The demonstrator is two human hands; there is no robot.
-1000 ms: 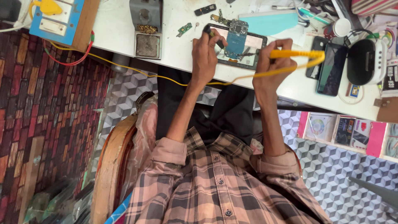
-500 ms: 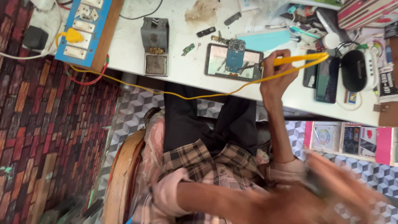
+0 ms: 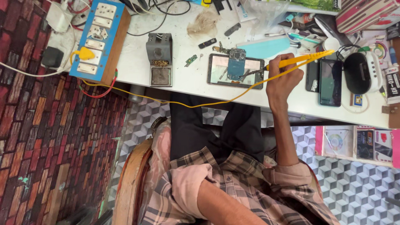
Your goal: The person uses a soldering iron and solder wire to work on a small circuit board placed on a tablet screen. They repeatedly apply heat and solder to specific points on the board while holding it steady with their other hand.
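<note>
The yellow soldering iron (image 3: pixel 298 60) is lying slanted across the right hand (image 3: pixel 283 79), whose grip is closing around the handle; the dark tip is touching the blue circuit board (image 3: pixel 236 64) sitting on the opened phone (image 3: pixel 236 71) near the front edge of the bench (image 3: pixel 133 62). Its yellow cord (image 3: pixel 200 104) is hanging past that front edge and running toward the blue switchboard (image 3: pixel 96 39) at the left end, where a yellow plug (image 3: pixel 85 54) is sitting in a socket. The left forearm is crossing the lower part of the view and the left hand is lying out of sight, so its grip cannot be told. Left of the phone, a grey iron stand (image 3: pixel 159 58) is standing with a tray at its front. Right of the hand, a dark phone (image 3: pixel 331 81) is lying flat, beside a black oval case (image 3: pixel 356 73). Farther back, a pale blue flat sheet (image 3: pixel 266 46) is lying behind the opened phone, and a striped pouch (image 3: pixel 366 14) is resting at the far right corner. At the right edge, a white label with dark print is showing.
</note>
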